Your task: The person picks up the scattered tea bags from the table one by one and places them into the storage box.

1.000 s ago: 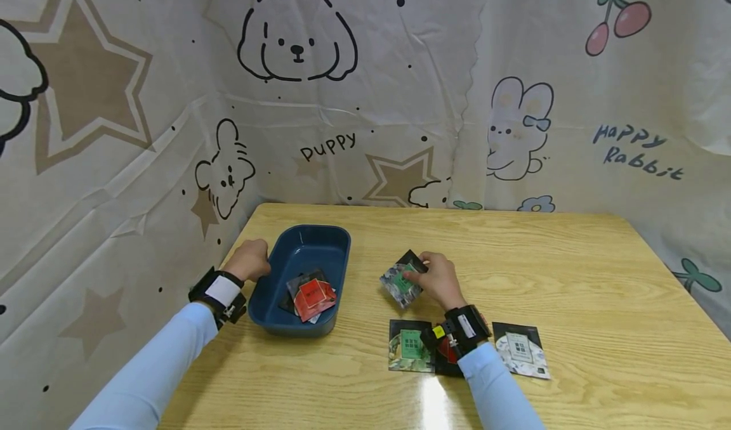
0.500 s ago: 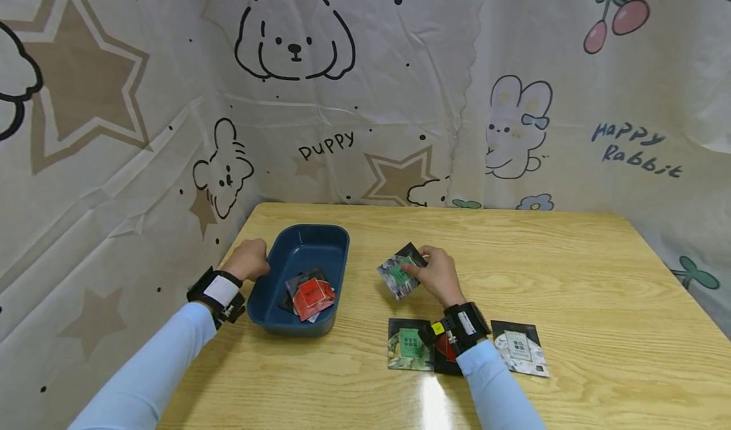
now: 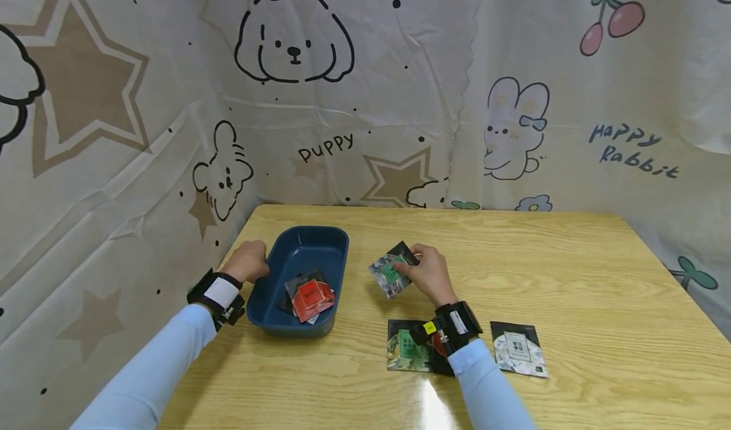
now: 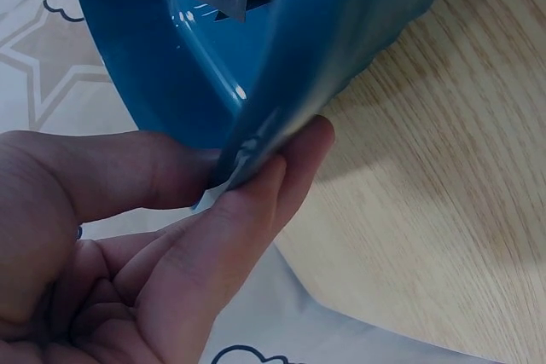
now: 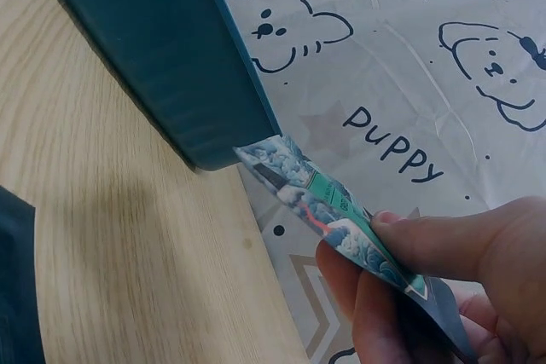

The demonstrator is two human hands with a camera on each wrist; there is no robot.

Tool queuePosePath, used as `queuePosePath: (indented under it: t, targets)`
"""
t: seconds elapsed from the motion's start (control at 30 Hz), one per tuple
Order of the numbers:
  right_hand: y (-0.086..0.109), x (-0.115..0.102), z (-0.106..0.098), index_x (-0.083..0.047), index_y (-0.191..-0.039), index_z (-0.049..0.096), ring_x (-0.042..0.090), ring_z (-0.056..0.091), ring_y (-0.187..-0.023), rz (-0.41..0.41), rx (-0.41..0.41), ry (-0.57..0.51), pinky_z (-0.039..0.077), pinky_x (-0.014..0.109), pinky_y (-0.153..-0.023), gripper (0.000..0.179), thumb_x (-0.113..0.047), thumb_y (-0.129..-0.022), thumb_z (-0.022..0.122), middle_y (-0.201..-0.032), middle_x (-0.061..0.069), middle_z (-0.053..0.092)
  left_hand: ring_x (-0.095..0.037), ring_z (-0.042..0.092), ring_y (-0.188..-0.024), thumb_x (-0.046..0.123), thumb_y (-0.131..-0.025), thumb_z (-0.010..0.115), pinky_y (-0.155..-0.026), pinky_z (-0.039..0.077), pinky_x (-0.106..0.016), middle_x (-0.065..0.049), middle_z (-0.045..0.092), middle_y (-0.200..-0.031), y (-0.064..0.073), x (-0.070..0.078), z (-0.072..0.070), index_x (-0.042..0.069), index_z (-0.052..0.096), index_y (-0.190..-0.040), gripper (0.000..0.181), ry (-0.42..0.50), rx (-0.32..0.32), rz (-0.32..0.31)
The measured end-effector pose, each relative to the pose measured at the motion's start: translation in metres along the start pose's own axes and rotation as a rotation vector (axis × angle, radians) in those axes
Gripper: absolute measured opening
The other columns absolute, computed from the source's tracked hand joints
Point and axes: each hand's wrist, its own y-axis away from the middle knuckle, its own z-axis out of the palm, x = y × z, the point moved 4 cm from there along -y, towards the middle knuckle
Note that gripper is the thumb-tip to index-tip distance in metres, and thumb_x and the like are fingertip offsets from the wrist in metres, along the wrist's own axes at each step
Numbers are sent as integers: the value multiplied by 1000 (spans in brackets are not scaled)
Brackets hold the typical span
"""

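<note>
My left hand pinches the left rim of a dark blue plastic bin; in the left wrist view the thumb is inside the wall and the fingers outside. Inside the bin lie several flat packets, with a red packet on top. My right hand pinches a flat square packet with a black end, a green label and a grey-blue pattern. It is held above the table, right of the bin. The right wrist view shows the packet's pattern at the tilted free end, thumb on the label side.
On the wooden table, nearer me, lie a green-labelled packet, a dark packet mostly hidden under my right wrist, and a white-labelled packet to the right. A printed curtain hangs behind and at the left.
My right hand has moved slightly left and up, bringing the held packet nearer the bin. The left hand stays on the bin's rim.
</note>
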Motion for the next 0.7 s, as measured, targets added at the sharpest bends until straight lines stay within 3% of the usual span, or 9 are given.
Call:
queuePosePath:
  t: [0.27, 0.7]
  targets:
    - [-2, -3, 0, -2, -95, 66, 15, 64, -65, 11, -4, -23, 47, 26, -55, 22, -14, -81, 77, -84, 10, 68, -8, 27, -41, -8, -73, 53, -40, 28, -22, 5, 29, -48, 0, 0, -1, 12, 37, -53, 33, -1, 6, -1]
    - [-3, -13, 15, -1, -96, 66, 15, 63, -64, -8, -25, -23, 46, 26, -53, 23, -14, -81, 78, -83, 10, 67, -9, 35, -41, -7, -74, 54, -41, 33, -22, 5, 34, -48, -3, -5, 2, 12, 40, -55, 31, 10, -21, -21]
